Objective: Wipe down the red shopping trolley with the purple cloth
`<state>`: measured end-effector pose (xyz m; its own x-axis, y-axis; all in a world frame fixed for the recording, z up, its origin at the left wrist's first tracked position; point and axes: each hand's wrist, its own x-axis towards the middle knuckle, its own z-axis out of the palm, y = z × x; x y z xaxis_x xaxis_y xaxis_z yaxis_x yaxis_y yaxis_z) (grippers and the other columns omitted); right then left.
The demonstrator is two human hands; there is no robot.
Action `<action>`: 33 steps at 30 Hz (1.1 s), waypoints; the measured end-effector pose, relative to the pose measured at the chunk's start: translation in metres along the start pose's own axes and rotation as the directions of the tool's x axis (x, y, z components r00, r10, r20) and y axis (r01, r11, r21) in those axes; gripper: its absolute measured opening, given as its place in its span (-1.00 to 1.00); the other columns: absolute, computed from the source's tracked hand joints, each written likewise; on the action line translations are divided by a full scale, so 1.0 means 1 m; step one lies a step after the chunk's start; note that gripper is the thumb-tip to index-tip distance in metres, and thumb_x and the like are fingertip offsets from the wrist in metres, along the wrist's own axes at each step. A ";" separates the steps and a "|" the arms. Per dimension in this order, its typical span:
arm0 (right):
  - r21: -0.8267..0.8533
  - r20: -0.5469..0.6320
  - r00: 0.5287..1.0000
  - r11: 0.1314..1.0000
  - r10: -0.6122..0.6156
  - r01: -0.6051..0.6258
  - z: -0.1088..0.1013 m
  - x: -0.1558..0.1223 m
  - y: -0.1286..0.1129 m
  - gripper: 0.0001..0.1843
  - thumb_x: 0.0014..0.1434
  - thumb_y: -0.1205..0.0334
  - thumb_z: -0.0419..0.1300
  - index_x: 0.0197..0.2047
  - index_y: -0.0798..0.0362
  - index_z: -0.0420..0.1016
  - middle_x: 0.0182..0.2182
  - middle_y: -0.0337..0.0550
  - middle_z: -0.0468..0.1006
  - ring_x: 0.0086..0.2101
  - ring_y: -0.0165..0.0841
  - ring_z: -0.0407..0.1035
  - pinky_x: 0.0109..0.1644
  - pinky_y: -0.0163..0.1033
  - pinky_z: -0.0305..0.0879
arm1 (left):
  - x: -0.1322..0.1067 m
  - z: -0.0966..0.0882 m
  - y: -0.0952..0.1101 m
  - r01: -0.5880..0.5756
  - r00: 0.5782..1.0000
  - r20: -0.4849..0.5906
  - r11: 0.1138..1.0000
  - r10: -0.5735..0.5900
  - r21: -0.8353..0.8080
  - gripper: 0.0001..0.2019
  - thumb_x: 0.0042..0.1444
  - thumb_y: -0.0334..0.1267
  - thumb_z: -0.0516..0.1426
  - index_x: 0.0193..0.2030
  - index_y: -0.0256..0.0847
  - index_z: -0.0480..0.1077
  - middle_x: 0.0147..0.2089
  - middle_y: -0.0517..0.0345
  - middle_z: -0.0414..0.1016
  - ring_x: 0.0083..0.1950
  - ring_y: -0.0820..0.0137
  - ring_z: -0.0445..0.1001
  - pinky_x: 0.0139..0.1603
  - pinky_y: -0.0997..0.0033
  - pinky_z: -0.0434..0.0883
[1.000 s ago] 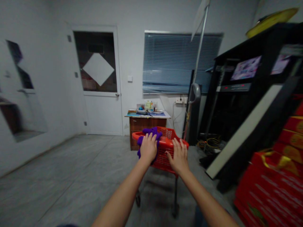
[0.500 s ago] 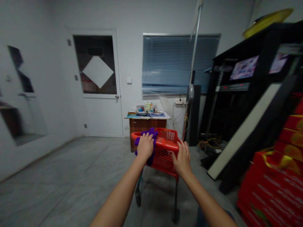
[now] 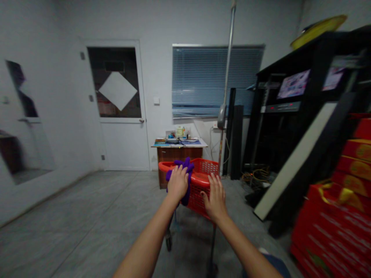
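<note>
A red plastic shopping cart (image 3: 199, 199) stands in front of me, its handle bar (image 3: 201, 178) turned toward me. My left hand (image 3: 177, 182) presses a purple cloth (image 3: 188, 170) with finger-like ends, resembling a glove, against the left part of the handle; its fingers are bent over the cloth. At the handle's right end rests my right hand (image 3: 216, 197), fingers stretched forward and thumb apart, with nothing visible in it. The fingertips' undersides are hidden. Thin legs with wheels show below the basket.
A small desk (image 3: 179, 146) with bottles and papers stands beyond the cart. Right are a black rack (image 3: 290, 61), a leaning pale board (image 3: 292, 162), tangled cables (image 3: 257, 175) and stacked red boxes (image 3: 327, 227). A white door (image 3: 123, 146) is at left.
The cart handle and my right hand have shifted slightly left in view. My left hand stays on the purple cloth. The room has shifted slightly left and down.
</note>
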<state>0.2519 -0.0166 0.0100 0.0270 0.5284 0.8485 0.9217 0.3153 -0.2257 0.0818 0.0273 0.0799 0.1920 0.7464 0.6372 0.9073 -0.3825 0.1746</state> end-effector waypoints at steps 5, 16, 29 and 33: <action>-0.040 0.052 0.997 0.997 -0.063 0.065 -0.005 0.000 -0.008 -0.27 0.37 -0.18 -0.24 0.47 0.02 -0.18 0.35 0.03 0.15 0.34 -0.14 -0.02 0.33 0.08 -0.02 | -0.009 0.000 0.021 -0.138 0.990 0.032 0.988 0.141 -0.070 -0.61 0.36 -0.22 -0.07 0.24 -0.20 0.34 0.36 -0.08 0.29 0.43 0.17 0.13 0.41 0.01 0.12; -0.031 0.069 0.989 0.991 -0.128 0.130 -0.002 0.001 -0.028 -0.21 0.37 -0.22 -0.25 0.48 0.06 -0.27 0.37 0.01 0.11 0.35 -0.16 -0.07 0.35 0.04 -0.04 | -0.005 -0.004 -0.011 0.012 1.000 0.024 0.999 -0.011 -0.037 -0.58 0.37 -0.23 -0.11 0.28 -0.23 0.29 0.38 -0.10 0.25 0.44 0.17 0.11 0.40 0.01 0.12; 0.037 0.041 0.998 0.998 -0.056 0.054 -0.005 -0.006 -0.018 -0.20 0.36 -0.25 -0.33 0.48 0.05 -0.35 0.40 0.06 0.02 0.36 -0.18 -0.09 0.34 0.07 -0.02 | 0.010 -0.006 -0.037 0.104 0.993 0.065 0.994 -0.103 -0.017 -0.57 0.38 -0.23 -0.14 0.29 -0.29 0.27 0.36 -0.15 0.27 0.40 0.15 0.19 0.38 0.01 0.17; 0.103 0.034 0.999 0.994 0.032 -0.035 0.004 -0.012 -0.008 -0.18 0.35 -0.27 -0.30 0.48 0.04 -0.39 0.40 0.10 0.01 0.36 -0.15 -0.06 0.32 0.11 0.04 | 0.000 -0.007 -0.019 0.032 0.998 0.061 0.999 -0.032 -0.009 -0.58 0.36 -0.24 -0.09 0.29 -0.24 0.29 0.38 -0.12 0.24 0.44 0.13 0.11 0.39 -0.03 0.15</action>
<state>0.2430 -0.0224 -0.0006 0.0431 0.5646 0.8242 0.8756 0.3759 -0.3033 0.0621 0.0302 0.0819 0.1854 0.7899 0.5845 0.9097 -0.3630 0.2019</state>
